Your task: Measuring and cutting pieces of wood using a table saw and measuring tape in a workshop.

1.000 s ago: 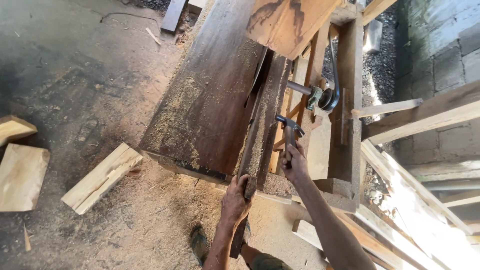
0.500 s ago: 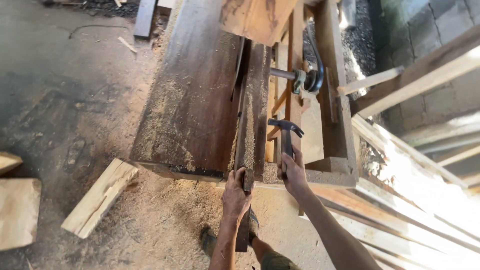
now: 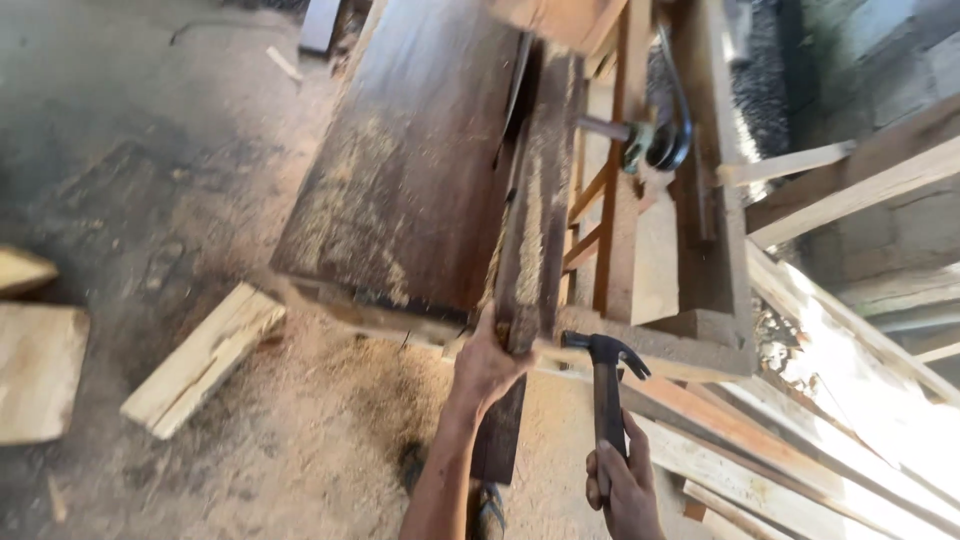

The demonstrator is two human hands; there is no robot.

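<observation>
My left hand (image 3: 487,365) grips the near end of a long dark wooden plank (image 3: 537,215) that stands on edge along the right side of a wide, sawdust-covered saw table top (image 3: 420,160). My right hand (image 3: 628,485) is closed around the handle of a claw hammer (image 3: 606,385), held upright with its black head just below and right of the plank's end. The head does not touch the wood. A wooden frame (image 3: 700,200) carries the table and a metal shaft with a belt (image 3: 655,140).
Sawdust covers the floor. A pale wood offcut (image 3: 200,360) lies at the left, with bigger blocks (image 3: 35,370) at the left edge. Long planks (image 3: 780,450) are stacked at the lower right beside a block wall (image 3: 880,60). A sandalled foot (image 3: 487,505) shows below.
My right hand has drawn the hammer back toward me, away from the frame beside the plank, to below the plank's end. My left hand stays on the plank. The camera has tilted closer.
</observation>
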